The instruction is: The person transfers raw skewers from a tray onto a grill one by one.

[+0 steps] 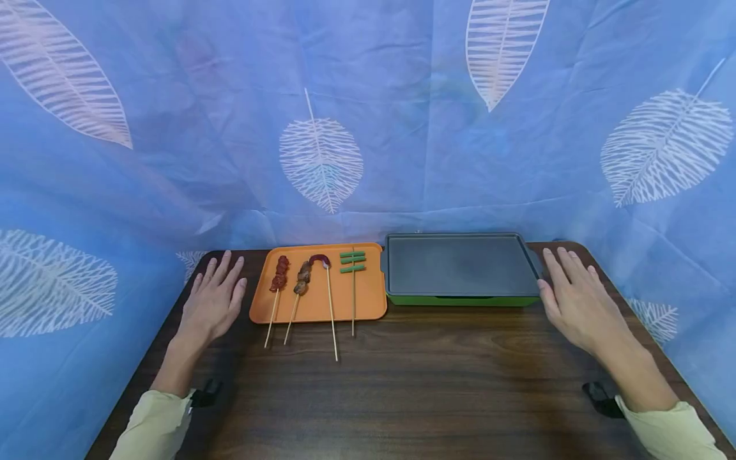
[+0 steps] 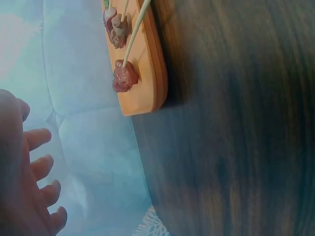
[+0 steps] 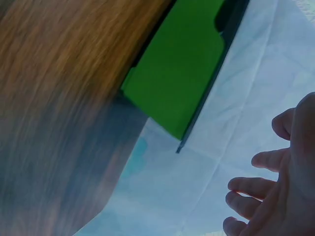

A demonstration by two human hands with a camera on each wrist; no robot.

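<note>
I am at a small staged cooking set, not a real kitchen: a dark wood table point(image 1: 402, 383) hemmed in on three sides by a blue leaf-print cloth point(image 1: 368, 128), with an orange tray point(image 1: 313, 306) of skewers point(image 1: 299, 287) and a green-based griddle point(image 1: 460, 265) before me.

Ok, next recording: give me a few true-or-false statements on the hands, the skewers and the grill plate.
1. Both hands lie flat and hold nothing. True: the left hand and right hand rest open on the dark wooden table.
2. The flat grey grill plate on its green base carries two skewers. False: it is bare.
3. Four wooden skewers lie on the orange plastic tray. True.
4. The tray sits right of the grill plate. False: it sits left of it.
5. The green-vegetable skewer is nearest the grill plate. True.
</note>
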